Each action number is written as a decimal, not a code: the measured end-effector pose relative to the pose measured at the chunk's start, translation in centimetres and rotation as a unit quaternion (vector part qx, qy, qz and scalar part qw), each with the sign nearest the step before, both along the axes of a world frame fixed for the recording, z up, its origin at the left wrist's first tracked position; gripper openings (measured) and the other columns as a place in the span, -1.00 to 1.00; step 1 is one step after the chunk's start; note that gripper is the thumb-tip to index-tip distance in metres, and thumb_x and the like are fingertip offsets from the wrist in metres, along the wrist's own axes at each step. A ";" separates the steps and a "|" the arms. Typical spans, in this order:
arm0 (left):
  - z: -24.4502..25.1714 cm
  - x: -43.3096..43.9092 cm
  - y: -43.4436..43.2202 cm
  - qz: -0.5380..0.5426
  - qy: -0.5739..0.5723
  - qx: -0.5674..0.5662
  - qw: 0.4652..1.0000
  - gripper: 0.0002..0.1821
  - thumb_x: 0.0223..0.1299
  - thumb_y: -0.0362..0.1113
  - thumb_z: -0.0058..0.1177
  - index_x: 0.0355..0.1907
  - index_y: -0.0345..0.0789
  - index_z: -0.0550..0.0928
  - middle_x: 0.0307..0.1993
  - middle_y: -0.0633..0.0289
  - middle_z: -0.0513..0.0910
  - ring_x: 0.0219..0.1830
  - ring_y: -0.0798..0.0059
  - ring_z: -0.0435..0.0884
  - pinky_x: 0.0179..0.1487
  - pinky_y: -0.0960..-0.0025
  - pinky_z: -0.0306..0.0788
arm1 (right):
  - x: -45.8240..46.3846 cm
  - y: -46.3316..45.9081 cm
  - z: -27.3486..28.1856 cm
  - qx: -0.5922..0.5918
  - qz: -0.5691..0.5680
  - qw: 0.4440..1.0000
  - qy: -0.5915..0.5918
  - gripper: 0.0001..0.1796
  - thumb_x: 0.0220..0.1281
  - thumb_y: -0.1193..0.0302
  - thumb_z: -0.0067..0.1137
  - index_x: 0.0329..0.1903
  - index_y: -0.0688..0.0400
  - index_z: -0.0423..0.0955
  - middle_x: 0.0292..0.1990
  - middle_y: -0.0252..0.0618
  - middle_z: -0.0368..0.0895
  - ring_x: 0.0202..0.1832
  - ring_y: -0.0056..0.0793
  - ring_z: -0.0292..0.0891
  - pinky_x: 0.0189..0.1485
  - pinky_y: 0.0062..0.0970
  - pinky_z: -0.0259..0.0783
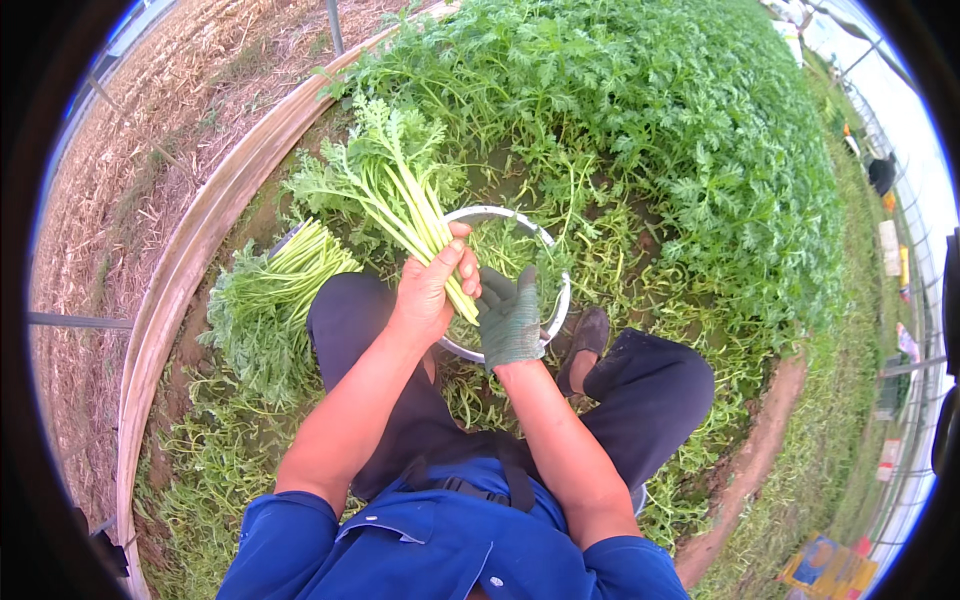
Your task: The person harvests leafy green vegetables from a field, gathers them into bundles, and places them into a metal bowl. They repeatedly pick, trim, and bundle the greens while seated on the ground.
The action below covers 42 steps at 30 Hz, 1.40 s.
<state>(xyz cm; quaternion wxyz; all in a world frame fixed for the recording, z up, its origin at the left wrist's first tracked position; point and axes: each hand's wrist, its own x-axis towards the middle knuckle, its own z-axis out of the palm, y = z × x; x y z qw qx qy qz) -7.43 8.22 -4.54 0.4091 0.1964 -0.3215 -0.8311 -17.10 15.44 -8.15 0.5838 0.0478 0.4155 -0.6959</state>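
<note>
A bunch of leafy green stalks point(420, 210) is gripped in my bare left hand point(439, 289), its leaves pointing up and left and its pale stem ends down towards the right. Beside the stem ends is my right hand point(512, 316) in a green-grey glove, fingers apart, nothing seen in it. Below both hands stands a round, pale-rimmed tub point(556, 315) with loose greens inside, partly hidden by the hands. A larger pile of cut stalks point(300, 262) lies at the left beside my knee, stems towards the upper right.
Dense leafy plants point(675, 112) grow ahead and to the right. Trimmed leaves and stems litter the soil around my feet. A long pale rolled sheet point(195, 217) edges the bed at left, with dry straw beyond. A yellow printed bag point(829, 566) lies at lower right.
</note>
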 end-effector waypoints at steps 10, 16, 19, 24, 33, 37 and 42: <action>2.4 -0.5 -3.8 0.040 -0.133 0.020 0.990 -0.78 0.47 -0.15 0.13 -0.08 -0.26 0.58 -0.60 0.38 0.42 -0.63 0.60 0.39 -0.52 0.46 0.34 | -12.8 -6.7 -3.8 0.089 0.100 0.952 0.276 -0.60 0.48 0.20 0.09 0.10 0.29 0.49 -0.10 -0.03 0.74 -0.25 -0.31 0.71 -0.26 -0.40 0.64; -0.7 -1.0 -3.3 0.040 -0.234 0.110 0.965 -0.81 0.47 -0.24 0.14 -0.06 -0.32 0.59 -0.58 0.33 0.49 -0.63 0.60 0.41 -0.53 0.51 0.32 | -31.5 -15.7 -9.2 0.217 0.000 0.911 0.351 -0.67 0.51 0.17 0.09 0.03 0.17 0.56 -0.25 -0.19 0.76 -0.46 -0.44 0.65 -0.43 -0.43 0.54; -1.4 -0.5 -3.8 0.038 -0.255 0.148 0.955 -0.81 0.47 -0.27 0.12 -0.05 -0.35 0.56 -0.59 0.30 0.48 -0.64 0.61 0.38 -0.55 0.52 0.27 | -38.9 -20.5 -12.7 0.288 0.010 0.851 0.440 -0.54 0.44 0.08 0.12 -0.03 0.27 0.64 -0.18 -0.08 0.78 -0.27 -0.27 0.73 -0.22 -0.32 0.57; -1.7 -0.9 -4.9 0.050 -0.293 0.166 0.940 -0.83 0.48 -0.31 0.09 -0.07 -0.39 0.56 -0.60 0.29 0.48 -0.65 0.63 0.37 -0.57 0.52 0.27 | -46.1 -28.8 -17.5 0.473 0.202 0.541 0.666 -0.25 0.34 -0.18 0.04 0.11 0.29 0.62 0.03 0.13 0.71 0.21 -0.03 0.59 0.25 -0.13 0.43; -2.8 -2.0 -6.7 0.046 -0.361 0.170 0.916 -0.80 0.45 -0.29 0.12 -0.09 -0.38 0.51 -0.62 0.29 0.43 -0.67 0.60 0.34 -0.61 0.51 0.26 | -48.4 -33.4 -24.4 0.366 0.413 0.514 0.656 -0.53 0.43 0.08 0.13 0.02 0.26 0.63 -0.03 -0.06 0.71 -0.08 -0.26 0.68 -0.15 -0.28 0.62; -2.6 -2.3 -6.7 0.023 -0.354 0.167 0.920 -0.81 0.46 -0.29 0.11 -0.10 -0.39 0.52 -0.63 0.28 0.44 -0.67 0.59 0.35 -0.60 0.51 0.27 | -47.4 -29.9 -20.6 0.202 0.098 0.902 0.369 -0.71 0.40 0.22 0.23 -0.07 0.18 0.58 -0.49 -0.32 0.53 -0.56 -0.48 0.41 -0.55 -0.41 0.42; -2.4 -2.5 -6.8 0.008 -0.366 0.163 0.916 -0.82 0.47 -0.30 0.09 -0.10 -0.40 0.52 -0.63 0.26 0.45 -0.66 0.59 0.37 -0.59 0.51 0.28 | -42.6 -31.0 -17.2 0.231 0.154 0.859 0.431 -0.58 0.33 0.25 0.30 0.12 0.26 0.59 -0.52 -0.37 0.53 -0.76 -0.53 0.24 -0.72 -0.46 0.19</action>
